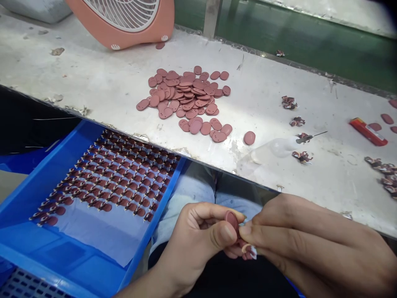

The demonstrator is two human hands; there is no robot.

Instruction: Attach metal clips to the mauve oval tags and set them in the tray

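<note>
Many small assembled pieces, reddish-brown with dark ends, stand in tidy diagonal rows in the blue tray at my left. They rest on a pale sheet lining the tray floor; the nearer part of the sheet is bare. The tray sits below the bench edge, beside my knee.

Above it, on the worn white bench, a pink fan stands at the far edge. Near the bench middle lies a loose pile of flat oval discs, same reddish colour, overlapping one another, with one disc lying apart to the right of the pile.

Below the bench, over my lap: my left hand pinches one oval disc upright between thumb and forefinger, clamped on it. My right hand meets it, fingertips pressed against the same disc and closed on a small pale-and-brown part just under it. Detail of that part is too small to tell.

Further right on the bench, a few small dark clipped pieces lie scattered, well apart from each other, one near a thin pin. A red lighter-shaped object lies near the right edge, with more discs just beyond and another cluster of dark pieces below it.
</note>
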